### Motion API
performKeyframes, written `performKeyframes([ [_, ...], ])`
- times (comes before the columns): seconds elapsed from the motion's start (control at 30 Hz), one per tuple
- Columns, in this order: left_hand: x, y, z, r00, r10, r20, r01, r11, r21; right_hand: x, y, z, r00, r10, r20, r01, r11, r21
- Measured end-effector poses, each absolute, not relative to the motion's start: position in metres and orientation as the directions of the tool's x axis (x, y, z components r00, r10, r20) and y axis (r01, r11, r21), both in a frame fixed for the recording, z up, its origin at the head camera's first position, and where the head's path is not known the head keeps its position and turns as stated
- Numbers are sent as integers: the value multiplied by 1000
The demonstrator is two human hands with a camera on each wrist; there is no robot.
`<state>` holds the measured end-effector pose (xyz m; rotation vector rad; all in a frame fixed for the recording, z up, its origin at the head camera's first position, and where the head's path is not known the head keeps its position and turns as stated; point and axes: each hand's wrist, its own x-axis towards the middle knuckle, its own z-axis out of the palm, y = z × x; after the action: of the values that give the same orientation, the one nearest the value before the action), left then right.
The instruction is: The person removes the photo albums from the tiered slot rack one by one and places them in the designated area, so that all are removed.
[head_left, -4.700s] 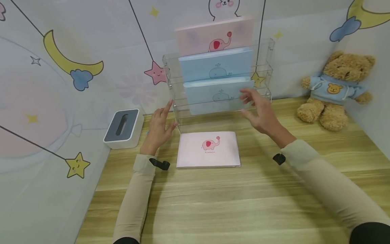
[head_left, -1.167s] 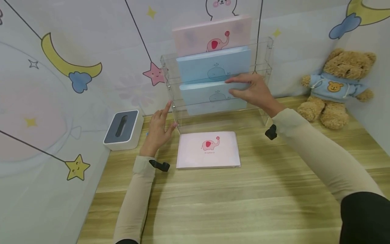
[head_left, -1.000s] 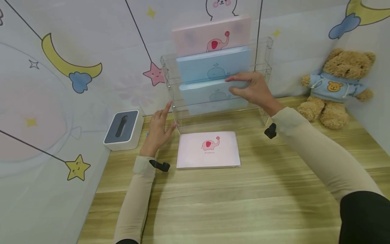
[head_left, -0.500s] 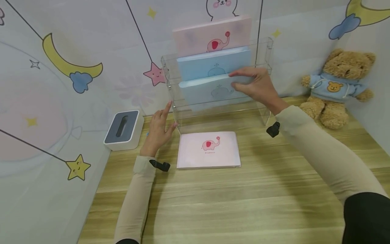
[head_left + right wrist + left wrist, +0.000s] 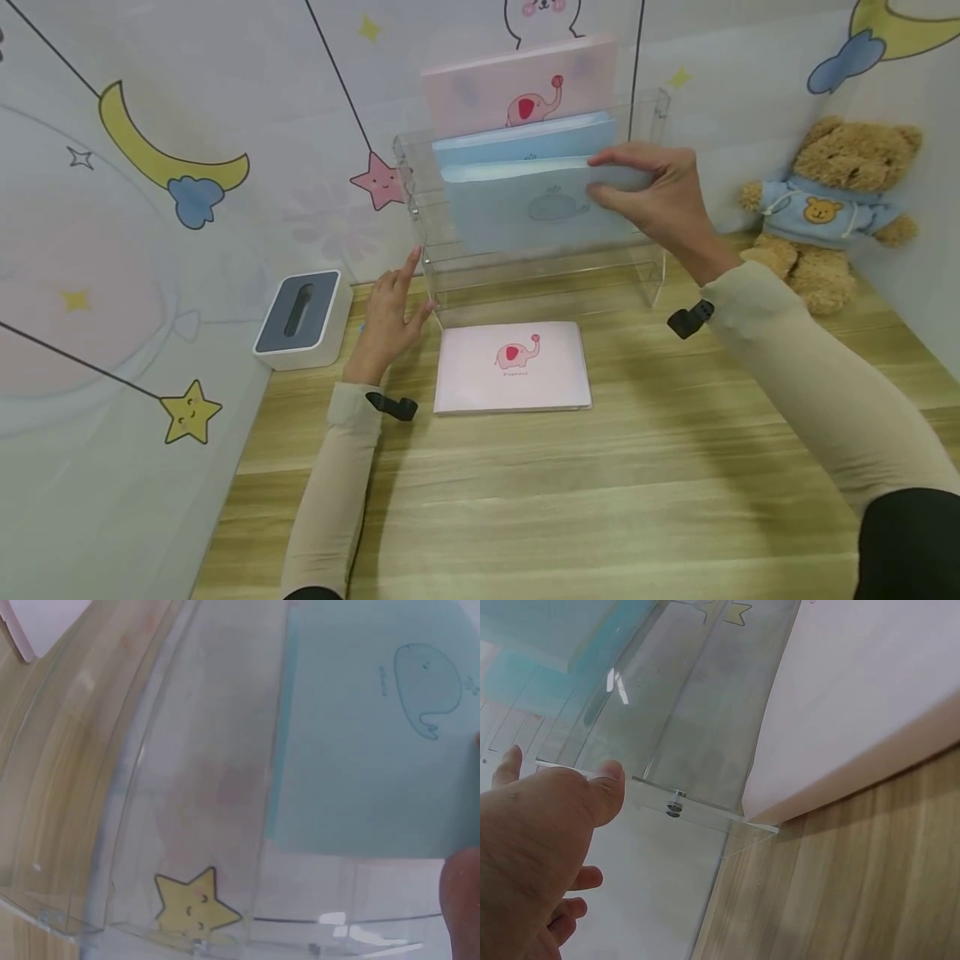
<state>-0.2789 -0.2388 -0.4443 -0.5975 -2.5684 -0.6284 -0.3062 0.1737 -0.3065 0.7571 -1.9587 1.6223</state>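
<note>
My right hand (image 5: pixel 667 200) pinches the upper right corner of a pale blue notebook (image 5: pixel 502 208) with a whale drawing, thumb in front and index finger behind. This notebook is raised in front of a clear acrylic rack (image 5: pixel 540 265). In the right wrist view the same blue notebook (image 5: pixel 352 780) hangs before the rack's clear panels. My left hand (image 5: pixel 386 325) touches the rack's left side with extended fingers; the left wrist view shows its thumb by the clear edge. Behind stand a second blue notebook (image 5: pixel 487 152), partly hidden, and a pink elephant notebook (image 5: pixel 480 100).
Another pink elephant notebook (image 5: pixel 480 379) lies flat on the wooden table (image 5: pixel 540 492) before the rack. A white tissue box (image 5: pixel 326 342) with a grey top stands left. At right a teddy bear (image 5: pixel 832 212) in a blue top sits against the patterned wall.
My right hand came to the front blue notebook, gripped its corner and lifted it up and slightly right off the lowest tier. My left hand stays at the rack's left side.
</note>
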Motion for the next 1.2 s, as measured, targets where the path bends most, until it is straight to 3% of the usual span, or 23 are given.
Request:
performKeyframes([
  [0.27, -278, -242, -445, -807, 304, 507, 503, 803, 320, -289, 184, -297, -747, -90, 659, -665, 127, -736],
  [0.63, -276, -240, -444, -813, 305, 497, 499, 804, 323, -273, 217, -310, -832, -81, 548, -549, 250, -797],
  [0.93, -276, -240, -442, -834, 299, 464, 480, 808, 342, -263, 246, -330, -871, -70, 486, -491, 145, -859],
  [1.2, -278, -240, -445, -822, 301, 484, 491, 805, 333, -251, 271, -351, -923, -65, 380, -379, 337, -862],
])
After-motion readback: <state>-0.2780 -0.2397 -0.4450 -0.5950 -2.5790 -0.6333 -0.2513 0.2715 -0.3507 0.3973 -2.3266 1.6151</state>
